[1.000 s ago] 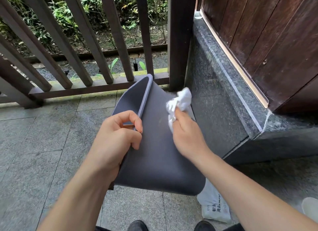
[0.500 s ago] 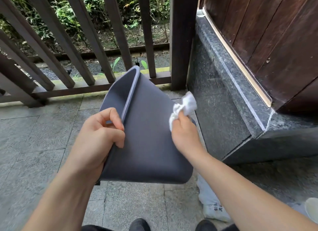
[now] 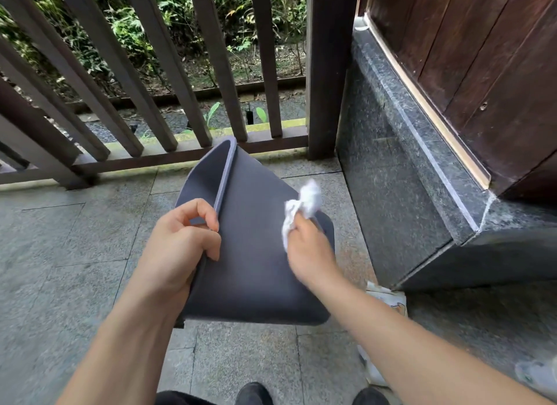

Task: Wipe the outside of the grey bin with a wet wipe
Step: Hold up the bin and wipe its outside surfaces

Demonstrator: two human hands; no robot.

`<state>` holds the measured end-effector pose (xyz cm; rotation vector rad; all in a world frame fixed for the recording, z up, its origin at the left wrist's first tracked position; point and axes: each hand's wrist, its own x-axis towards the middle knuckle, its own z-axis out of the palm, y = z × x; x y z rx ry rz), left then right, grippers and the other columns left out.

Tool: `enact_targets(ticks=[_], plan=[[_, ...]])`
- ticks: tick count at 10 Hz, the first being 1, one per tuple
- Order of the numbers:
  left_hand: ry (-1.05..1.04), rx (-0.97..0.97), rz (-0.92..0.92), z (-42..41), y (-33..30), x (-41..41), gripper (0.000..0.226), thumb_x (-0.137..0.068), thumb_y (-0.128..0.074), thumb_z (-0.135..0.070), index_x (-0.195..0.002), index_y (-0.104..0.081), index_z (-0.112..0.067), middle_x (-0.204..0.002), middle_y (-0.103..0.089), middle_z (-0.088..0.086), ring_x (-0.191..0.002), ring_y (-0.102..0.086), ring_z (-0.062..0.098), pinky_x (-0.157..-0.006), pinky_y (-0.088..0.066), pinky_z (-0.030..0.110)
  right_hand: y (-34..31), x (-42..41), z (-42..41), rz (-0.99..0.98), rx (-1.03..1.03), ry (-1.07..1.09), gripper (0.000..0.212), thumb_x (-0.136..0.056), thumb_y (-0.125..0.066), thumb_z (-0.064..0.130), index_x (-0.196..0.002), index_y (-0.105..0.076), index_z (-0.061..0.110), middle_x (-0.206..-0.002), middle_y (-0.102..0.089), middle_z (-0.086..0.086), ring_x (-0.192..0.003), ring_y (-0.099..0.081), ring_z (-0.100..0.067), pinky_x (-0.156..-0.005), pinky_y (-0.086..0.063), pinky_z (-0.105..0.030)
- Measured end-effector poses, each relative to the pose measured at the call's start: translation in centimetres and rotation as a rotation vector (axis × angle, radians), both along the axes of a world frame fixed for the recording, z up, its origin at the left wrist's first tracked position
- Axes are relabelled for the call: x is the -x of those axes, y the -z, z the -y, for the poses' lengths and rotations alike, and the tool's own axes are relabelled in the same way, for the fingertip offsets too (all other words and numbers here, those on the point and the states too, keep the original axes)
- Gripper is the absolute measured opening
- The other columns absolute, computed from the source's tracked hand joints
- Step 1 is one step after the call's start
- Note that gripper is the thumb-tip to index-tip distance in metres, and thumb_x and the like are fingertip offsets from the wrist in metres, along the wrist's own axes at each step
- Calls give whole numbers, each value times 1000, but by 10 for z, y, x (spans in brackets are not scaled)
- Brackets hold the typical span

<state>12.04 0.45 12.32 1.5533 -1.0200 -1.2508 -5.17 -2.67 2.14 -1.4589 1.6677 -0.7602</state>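
Grey floor tiles fill the lower left of the frame, with a brown fence across the top. Fingers of the left hand curl tight over the bin's rim. Fingers of the right hand pinch a white wipe against the bin's side. In the middle, the bin is tipped, its mouth toward the fence. A white pack lies low on the right.

An outdoor porch or veranda of a house: grey stone floor tiles run up to a dark wooden railing, with green undergrowth beyond it. Right of the railing stand a polished granite ledge and dark timber wall boards.
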Motion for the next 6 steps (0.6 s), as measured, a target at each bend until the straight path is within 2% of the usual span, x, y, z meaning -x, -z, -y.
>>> enact_targets(ticks=[1,2,3,4,5,6], plan=[[10,-2,-14,3,3,6,31,-41,-46,10,-56,-49,-17,-46,-42,7,-42,-33,16,-47,-26,22,-3,0,-5,-60,18,-52,48,-102,-28,22,-149,-39,23,-138,-53,-10,-122,-54,-33,-100,-45,-37],[11,15,1,10,1,9,30,-39,-48,9,-54,-51,-17,-50,-45,9,-47,-37,18,-46,-25,24,-28,-30,-37,105,443,-346,50,-98,-30,26,-145,-41,39,-144,-49,1,-131,-48,-18,-107,-39,-30],[-8,2,1,12,2,15,33,-45,-45,14,-54,-50,-18,-48,-44,7,-43,-35,16,-47,-25,22,-15,-10,2,122,329,-138,35,-102,-33,22,-127,-57,23,-128,-60,-9,-117,-55,-25,-95,-41,-33],[-23,-19,-16,7,3,18,38,-50,-42,20,-55,-49,-17,-49,-42,6,-41,-36,16,-48,-29,22,13,32,31,90,-134,174,32,-104,-32,18,-126,-55,15,-120,-58,-12,-110,-56,-32,-84,-39,-33],[-73,-41,1,7,1,19,39,-51,-40,21,-55,-48,-17,-49,-40,5,-41,-35,17,-48,-30,22,31,44,27,88,-370,287,36,-103,-32,12,-132,-48,-3,-130,-56,-25,-120,-54,-38,-88,-42,-36],[-135,-48,43,13,6,29,36,-49,-41,18,-53,-48,-16,-45,-38,2,-42,-34,17,-49,-26,23,44,37,4,226,-312,430,43,-104,-26,12,-129,-60,6,-126,-64,-9,-105,-60,-23,-54,-31,-22]])
